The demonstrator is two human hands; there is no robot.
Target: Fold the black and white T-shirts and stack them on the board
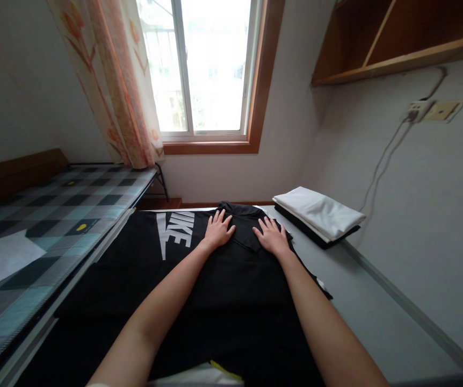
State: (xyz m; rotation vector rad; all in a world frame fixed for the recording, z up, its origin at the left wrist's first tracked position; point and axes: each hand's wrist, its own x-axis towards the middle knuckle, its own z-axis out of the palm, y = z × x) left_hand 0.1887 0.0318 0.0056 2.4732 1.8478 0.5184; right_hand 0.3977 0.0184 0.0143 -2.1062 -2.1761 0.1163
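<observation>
A black T-shirt [135, 252] with large white NIKE lettering lies spread over the table in front of me. Both my hands rest flat near its far edge, where a dark sleeve-like part is folded over. My left hand [217, 230], fingers spread, presses on the cloth just right of the lettering. On the other side of the folded part, my right hand [272, 236] lies palm down with its fingers apart. Neither hand grips anything. Part of the shirt is hidden under my forearms.
Folded white cloth [316, 212] sits on folded black cloth [324, 245] at the table's back right. The white table [360, 301] meets the right wall. A checked mattress [90, 204] with a paper sheet [6, 258] is on the left. A shelf [400, 56] hangs above right.
</observation>
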